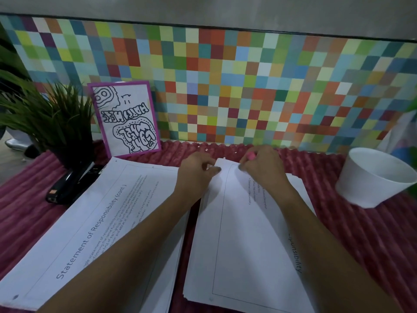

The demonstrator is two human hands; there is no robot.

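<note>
With my left hand [198, 169] pinching the far corner of the right stack [243, 233] on the mat [352, 233] and my right hand [262, 167] curled round a pink tool [251, 156], I should keep the sheets squared and work at that corner.

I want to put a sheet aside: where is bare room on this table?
Bare cloth lies right of the right stack, below the white cup, and in front of the stapler, left of the left stack. Crowded: plant, stapler and framed drawing at back left.
</note>
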